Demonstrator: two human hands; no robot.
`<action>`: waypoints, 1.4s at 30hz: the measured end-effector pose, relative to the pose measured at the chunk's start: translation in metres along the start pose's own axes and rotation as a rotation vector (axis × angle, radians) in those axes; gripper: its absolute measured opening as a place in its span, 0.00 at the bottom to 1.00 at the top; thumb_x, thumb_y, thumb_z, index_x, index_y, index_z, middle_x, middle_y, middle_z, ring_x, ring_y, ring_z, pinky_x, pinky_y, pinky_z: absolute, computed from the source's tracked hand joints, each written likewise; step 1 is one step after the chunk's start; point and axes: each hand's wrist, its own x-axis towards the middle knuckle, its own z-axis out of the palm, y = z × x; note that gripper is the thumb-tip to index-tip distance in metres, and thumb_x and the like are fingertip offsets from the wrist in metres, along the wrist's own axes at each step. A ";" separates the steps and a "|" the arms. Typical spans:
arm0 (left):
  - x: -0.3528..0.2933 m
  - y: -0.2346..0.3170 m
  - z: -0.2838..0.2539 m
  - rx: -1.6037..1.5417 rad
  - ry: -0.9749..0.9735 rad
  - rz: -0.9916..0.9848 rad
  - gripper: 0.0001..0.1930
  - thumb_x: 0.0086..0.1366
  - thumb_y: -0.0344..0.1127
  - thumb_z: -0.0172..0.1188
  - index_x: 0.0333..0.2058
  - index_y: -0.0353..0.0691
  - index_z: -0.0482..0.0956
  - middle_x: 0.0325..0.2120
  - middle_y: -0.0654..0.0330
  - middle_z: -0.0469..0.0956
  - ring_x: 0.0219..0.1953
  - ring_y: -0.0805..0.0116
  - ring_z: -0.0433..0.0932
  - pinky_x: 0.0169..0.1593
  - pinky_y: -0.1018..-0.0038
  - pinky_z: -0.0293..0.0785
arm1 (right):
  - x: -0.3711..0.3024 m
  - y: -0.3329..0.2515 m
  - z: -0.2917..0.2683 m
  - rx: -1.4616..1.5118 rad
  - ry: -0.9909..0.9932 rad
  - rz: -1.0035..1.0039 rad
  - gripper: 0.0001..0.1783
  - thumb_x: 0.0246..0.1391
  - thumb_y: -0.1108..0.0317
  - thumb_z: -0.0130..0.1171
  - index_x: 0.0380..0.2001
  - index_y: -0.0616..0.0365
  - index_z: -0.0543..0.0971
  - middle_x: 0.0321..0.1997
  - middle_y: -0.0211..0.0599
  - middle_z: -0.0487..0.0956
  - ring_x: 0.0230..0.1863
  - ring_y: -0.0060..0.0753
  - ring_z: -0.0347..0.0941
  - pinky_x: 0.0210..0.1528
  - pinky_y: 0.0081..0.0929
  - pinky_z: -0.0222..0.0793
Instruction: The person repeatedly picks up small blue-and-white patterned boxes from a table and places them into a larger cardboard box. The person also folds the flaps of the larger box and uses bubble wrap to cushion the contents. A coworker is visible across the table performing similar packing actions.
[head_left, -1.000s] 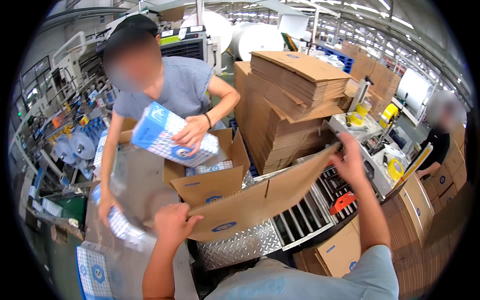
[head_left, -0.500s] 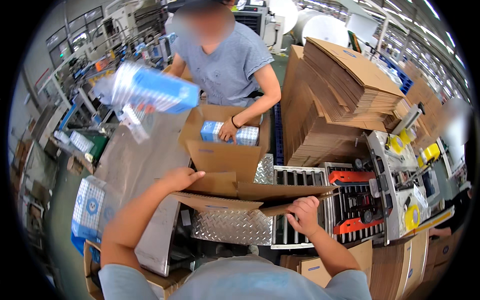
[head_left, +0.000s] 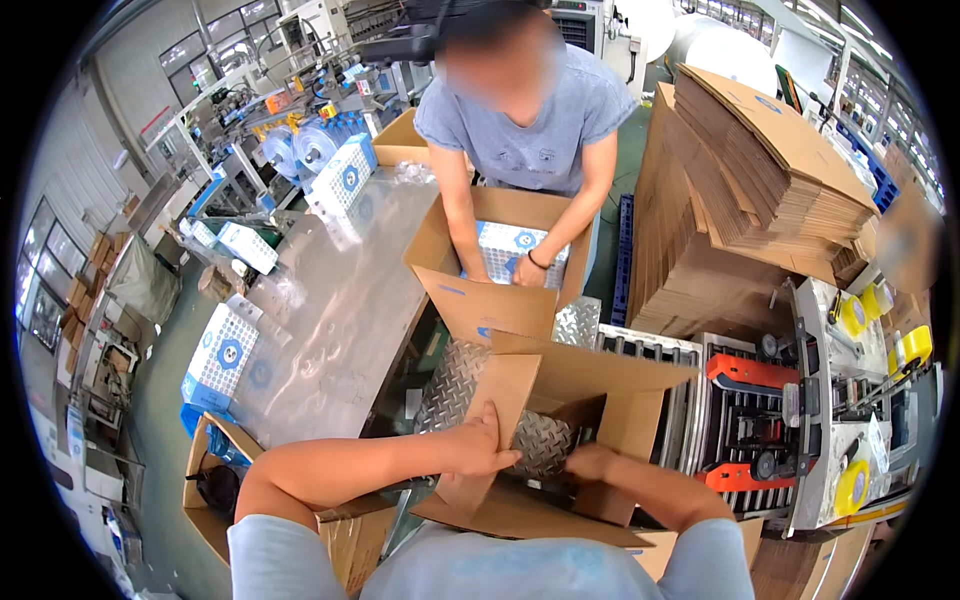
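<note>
Right in front of me an open cardboard box (head_left: 515, 515) stands spread into a square, its flaps up and a metal tread plate showing through it. My left hand (head_left: 478, 448) holds its left panel, fingers along the cardboard and thumb by the edge. My right hand (head_left: 592, 463) is closed at the inner right side, its fingertips partly hidden by cardboard. Just beyond, a second carton (head_left: 490, 305) contains blue-and-white patterned packs (head_left: 505, 240). A co-worker (head_left: 525, 130) facing me has both hands inside that carton.
On the left is a metal table (head_left: 320, 320) with several blue-and-white packs (head_left: 222, 350) along its far and left edges. Stacked flat cartons (head_left: 690, 210) rise at the right. A roller conveyor (head_left: 680, 400) leads to a taping machine with orange guides (head_left: 755, 375).
The flattened box has been opened into a square and brought nearer me. My left hand moved right and lower. The co-worker's swung pack is gone from the air; both their hands are now in the carton.
</note>
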 end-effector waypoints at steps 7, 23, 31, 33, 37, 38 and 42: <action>0.080 -0.053 0.049 0.051 -0.337 -0.062 0.50 0.65 0.64 0.46 0.65 0.25 0.37 0.59 0.32 0.58 0.39 0.46 0.78 0.44 0.61 0.76 | -0.050 -0.053 -0.266 -0.254 1.534 0.157 0.13 0.45 0.75 0.56 0.38 0.60 0.74 0.45 0.45 0.75 0.47 0.50 0.70 0.49 0.46 0.64; 0.098 -0.088 0.006 0.460 0.808 0.481 0.38 0.61 0.61 0.52 0.64 0.46 0.60 0.66 0.49 0.54 0.68 0.46 0.51 0.67 0.46 0.39 | -0.067 0.129 -0.038 1.056 1.417 0.583 0.24 0.64 0.57 0.49 0.59 0.57 0.67 0.55 0.39 0.74 0.58 0.32 0.68 0.57 0.30 0.64; 0.061 -0.229 -0.019 -0.334 0.806 0.380 0.40 0.66 0.62 0.35 0.67 0.37 0.49 0.68 0.49 0.49 0.70 0.53 0.46 0.69 0.59 0.38 | 0.024 0.066 0.177 2.226 0.704 0.756 0.23 0.60 0.43 0.50 0.41 0.52 0.75 0.23 0.27 0.74 0.20 0.21 0.66 0.18 0.23 0.62; 0.052 -0.210 -0.002 -0.730 0.786 0.517 0.42 0.68 0.66 0.29 0.68 0.37 0.45 0.68 0.51 0.49 0.70 0.55 0.47 0.70 0.62 0.40 | -0.051 0.050 0.060 2.037 0.789 0.724 0.11 0.59 0.62 0.54 0.42 0.55 0.73 0.23 0.24 0.72 0.18 0.16 0.65 0.16 0.15 0.62; 0.070 -0.215 0.007 -1.788 0.233 0.391 0.44 0.64 0.72 0.33 0.69 0.49 0.40 0.70 0.55 0.43 0.71 0.53 0.41 0.69 0.58 0.39 | -0.190 -0.005 -0.123 1.739 1.105 0.187 0.14 0.59 0.67 0.55 0.47 0.60 0.71 0.48 0.40 0.77 0.49 0.35 0.76 0.51 0.35 0.74; 0.079 -0.218 0.007 -1.727 0.262 0.283 0.45 0.63 0.73 0.33 0.69 0.49 0.40 0.70 0.56 0.42 0.71 0.53 0.40 0.69 0.53 0.37 | -0.193 -0.038 -0.160 1.676 1.142 0.172 0.20 0.60 0.65 0.55 0.53 0.61 0.68 0.51 0.43 0.76 0.51 0.37 0.75 0.52 0.37 0.73; 0.091 -0.161 -0.015 -1.413 0.366 0.201 0.46 0.61 0.75 0.34 0.69 0.54 0.40 0.71 0.56 0.37 0.72 0.51 0.34 0.65 0.38 0.31 | -0.080 -0.100 -0.203 1.501 0.498 -0.163 0.27 0.67 0.61 0.45 0.64 0.60 0.57 0.49 0.42 0.78 0.44 0.34 0.77 0.47 0.31 0.72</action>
